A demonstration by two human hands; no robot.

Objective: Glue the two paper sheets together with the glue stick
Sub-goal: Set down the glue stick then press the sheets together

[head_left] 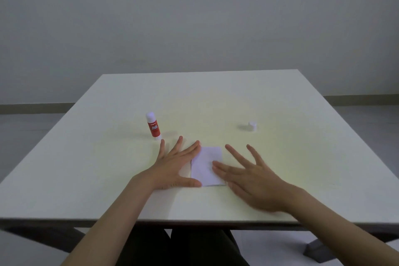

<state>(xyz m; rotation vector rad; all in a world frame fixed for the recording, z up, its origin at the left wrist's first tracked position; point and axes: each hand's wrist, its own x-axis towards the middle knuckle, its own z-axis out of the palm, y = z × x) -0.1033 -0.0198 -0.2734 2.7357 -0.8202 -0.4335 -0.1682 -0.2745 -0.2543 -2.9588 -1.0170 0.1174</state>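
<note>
Obstacles: glue stick far-left, cap far-right; tbl betw. bare.

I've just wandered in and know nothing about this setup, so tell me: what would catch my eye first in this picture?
Two bare hands, the left hand and the right hand, lie spread flat at either side of a small white paper near the front of the pale table. Next is the red glue stick standing upright just beyond the left hand. A small white cap sits apart, farther out on the right.
</note>
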